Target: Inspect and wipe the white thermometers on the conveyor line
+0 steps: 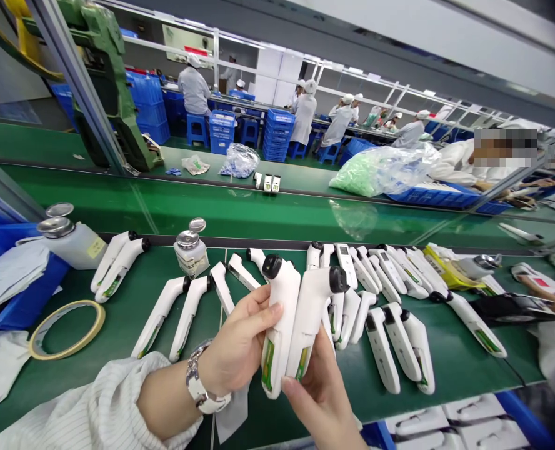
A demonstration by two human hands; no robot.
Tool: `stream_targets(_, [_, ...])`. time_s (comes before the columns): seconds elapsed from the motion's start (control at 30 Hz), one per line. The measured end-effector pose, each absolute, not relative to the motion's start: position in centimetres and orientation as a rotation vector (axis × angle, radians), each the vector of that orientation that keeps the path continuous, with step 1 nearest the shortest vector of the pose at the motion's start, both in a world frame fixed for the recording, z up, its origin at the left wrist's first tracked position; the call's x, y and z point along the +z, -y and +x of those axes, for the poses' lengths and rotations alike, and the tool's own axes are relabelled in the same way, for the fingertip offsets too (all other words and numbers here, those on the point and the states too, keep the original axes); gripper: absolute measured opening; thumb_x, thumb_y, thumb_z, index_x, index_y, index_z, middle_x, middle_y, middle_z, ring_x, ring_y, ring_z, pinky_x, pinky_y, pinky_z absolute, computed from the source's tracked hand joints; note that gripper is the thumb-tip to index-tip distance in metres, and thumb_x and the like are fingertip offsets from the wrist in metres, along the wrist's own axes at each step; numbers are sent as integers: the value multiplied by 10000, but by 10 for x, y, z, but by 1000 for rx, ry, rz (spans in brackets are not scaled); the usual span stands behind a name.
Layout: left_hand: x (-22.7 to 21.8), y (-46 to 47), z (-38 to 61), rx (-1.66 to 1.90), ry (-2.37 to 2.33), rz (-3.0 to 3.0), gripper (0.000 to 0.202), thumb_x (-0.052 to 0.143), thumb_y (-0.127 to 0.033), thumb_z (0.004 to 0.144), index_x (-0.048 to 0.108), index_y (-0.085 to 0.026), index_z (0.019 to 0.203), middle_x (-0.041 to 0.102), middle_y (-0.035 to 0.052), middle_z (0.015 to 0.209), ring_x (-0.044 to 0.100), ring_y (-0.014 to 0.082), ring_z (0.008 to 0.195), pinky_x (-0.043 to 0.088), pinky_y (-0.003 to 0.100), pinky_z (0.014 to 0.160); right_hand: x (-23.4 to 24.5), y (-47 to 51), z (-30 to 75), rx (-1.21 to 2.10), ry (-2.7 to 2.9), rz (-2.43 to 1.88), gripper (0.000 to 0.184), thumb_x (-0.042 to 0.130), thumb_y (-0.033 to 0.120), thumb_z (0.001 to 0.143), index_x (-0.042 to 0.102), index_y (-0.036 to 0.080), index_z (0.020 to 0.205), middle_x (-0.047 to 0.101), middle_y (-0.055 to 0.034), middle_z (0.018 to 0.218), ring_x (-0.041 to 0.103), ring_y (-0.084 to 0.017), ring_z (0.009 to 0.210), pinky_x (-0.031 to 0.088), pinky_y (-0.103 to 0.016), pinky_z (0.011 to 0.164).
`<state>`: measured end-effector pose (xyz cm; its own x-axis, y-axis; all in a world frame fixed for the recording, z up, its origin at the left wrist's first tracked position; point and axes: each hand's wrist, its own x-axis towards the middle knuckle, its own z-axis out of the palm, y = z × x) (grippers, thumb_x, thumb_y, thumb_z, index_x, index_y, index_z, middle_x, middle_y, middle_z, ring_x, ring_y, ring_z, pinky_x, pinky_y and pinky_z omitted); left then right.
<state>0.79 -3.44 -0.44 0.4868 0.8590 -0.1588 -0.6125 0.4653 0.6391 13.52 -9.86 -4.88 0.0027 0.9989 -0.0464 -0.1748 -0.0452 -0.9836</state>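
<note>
Two white forehead thermometers are held up side by side at the centre, each with a black sensor tip at the top and a green circuit board showing in an open handle slot. My left hand [240,337], with a watch at the wrist, is closed around the left thermometer [283,319], thumb across its upper body. From below, my right hand [322,394] grips the right thermometer [309,306]; its thumb touches the bottom of the left one. Behind them, more white thermometers [160,315] lie on the green bench [118,331], with a dense group to the right.
On the left are a tape roll [66,330], a blue bin [29,294] with white cloths, and pump bottles [191,250]. A green conveyor [268,215] runs behind the bench. A tray of white parts [469,425] is at lower right. A co-worker's hand [554,297] is far right.
</note>
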Motion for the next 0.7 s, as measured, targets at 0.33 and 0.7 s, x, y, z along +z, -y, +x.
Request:
stream_targets(0.33, [-8, 27, 7, 995, -535, 587, 314, 612, -143, 802, 478, -180, 1083, 649, 58, 947, 635, 183, 882, 516, 305, 775, -46, 95, 145, 1431, 997, -1081, 710, 659, 245, 814, 274, 352, 1400, 506, -29, 1363, 536, -205, 1180, 495, -315, 931])
stream_targets(0.7, [-11, 22, 10, 948, -573, 538, 225, 586, -140, 817, 554, -139, 1040, 673, 79, 924, 651, 188, 859, 519, 305, 777, -49, 92, 148, 1429, 871, -1097, 442, 562, 429, 861, 494, 329, 1286, 476, 6, 1393, 358, -230, 1326, 338, -403, 1080])
